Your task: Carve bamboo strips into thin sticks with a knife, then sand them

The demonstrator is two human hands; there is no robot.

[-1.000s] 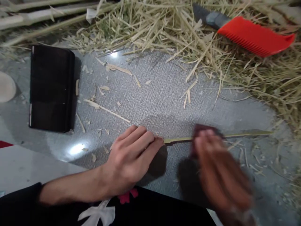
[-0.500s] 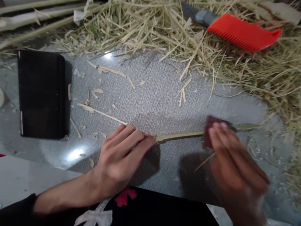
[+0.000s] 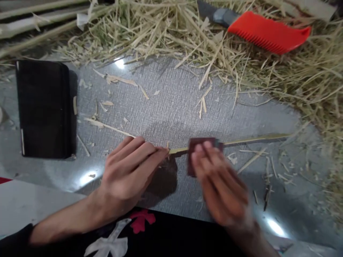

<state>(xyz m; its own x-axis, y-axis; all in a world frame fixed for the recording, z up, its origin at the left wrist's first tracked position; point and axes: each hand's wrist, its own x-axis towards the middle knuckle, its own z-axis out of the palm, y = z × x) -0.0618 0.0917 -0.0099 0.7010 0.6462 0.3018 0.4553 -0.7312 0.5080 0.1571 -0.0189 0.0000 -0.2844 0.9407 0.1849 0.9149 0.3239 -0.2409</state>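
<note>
A thin, pale green-yellow strip [image 3: 257, 139], like split bamboo, runs left to right across the grey textured surface. My left hand [image 3: 131, 167] pinches it near its left part, fingers closed and pressed down. Over the strip lies a dark reddish-brown piece of sandpaper [image 3: 193, 157], folded or flat, which I cannot tell. My right hand [image 3: 222, 185] is closed on the sandpaper, fingertips pressing it against the strip; this hand is slightly blurred. Left of my left hand, a pale thin end [image 3: 109, 126] sticks out on the surface. The strip under both hands is hidden.
A black phone-like case [image 3: 43, 109] lies at the left. Heaped shavings [image 3: 160, 32] line the back and right side. On them rests a knife with a red, ridged cover or handle [image 3: 268, 32] and a grey part. Long pale sticks [image 3: 40, 23] lie at back left.
My right hand has slid left along the strip with the sandpaper, closer to my left hand. My left hand keeps its pinch. The whole view has shifted slightly.
</note>
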